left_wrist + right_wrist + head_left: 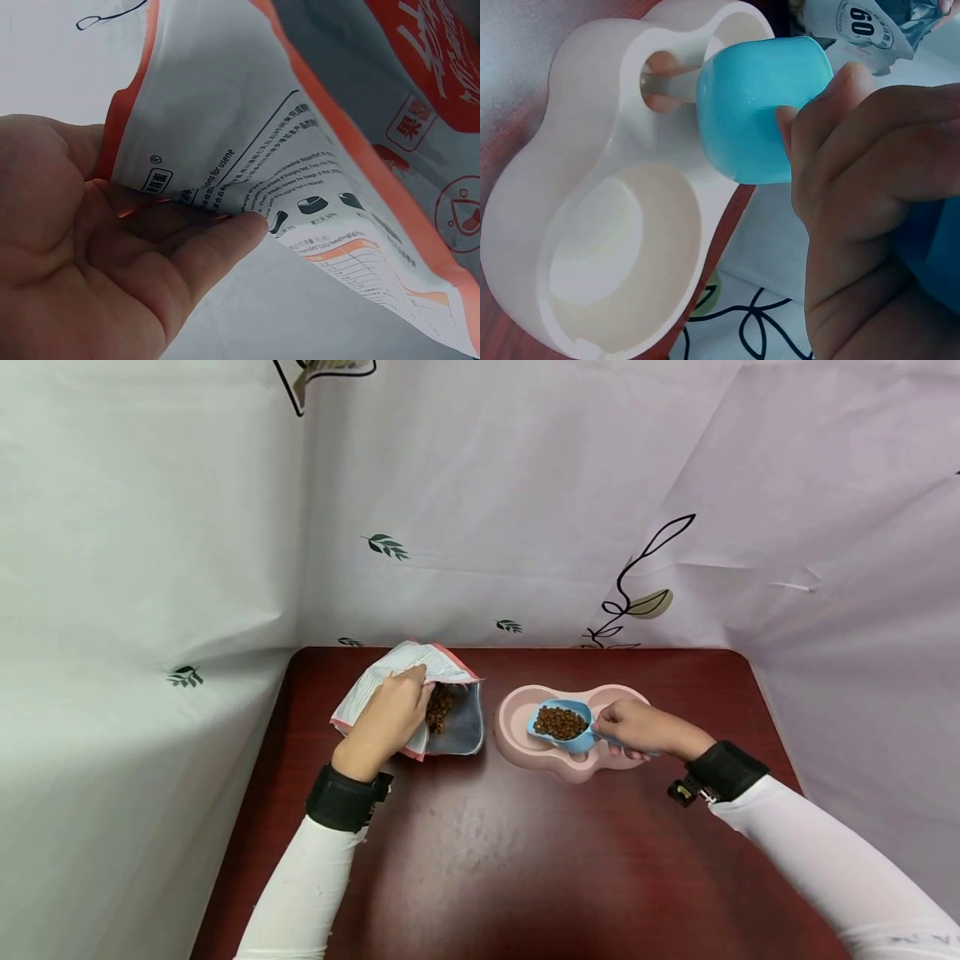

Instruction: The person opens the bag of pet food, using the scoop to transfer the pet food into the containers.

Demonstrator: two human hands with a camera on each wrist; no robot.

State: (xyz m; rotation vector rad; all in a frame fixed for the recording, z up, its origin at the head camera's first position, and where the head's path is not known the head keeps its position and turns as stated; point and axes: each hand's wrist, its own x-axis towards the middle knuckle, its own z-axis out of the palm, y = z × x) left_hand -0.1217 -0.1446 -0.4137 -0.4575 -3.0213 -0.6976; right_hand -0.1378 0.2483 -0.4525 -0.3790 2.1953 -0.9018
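Two hands are at work in the head view, over a dark red table (465,843). The left hand (393,714) pinches the upper panel of an open bag (446,662), lying at nine o'clock from the blue scoop (579,744); brown kibble (439,706) shows inside its mouth. The right hand (636,727) grips the scoop's handle from three o'clock. The scoop sits over the left compartment of a pink double bowl (517,757), its own load heaped close to the rim, so a tilt toward six or nine o'clock would likely send pellets over the bowl's edge.

In the left wrist view, the printed panel is caught between thumb and fingers near nine o'clock. It bends freely; a sharp tug might tip the bag and spill its contents.

In the right wrist view, curled fingers at three o'clock hold the scoop, whose outer wall faces the camera. Whether it touches the bowl I cannot tell; a knock against that rim could jolt kibble loose.
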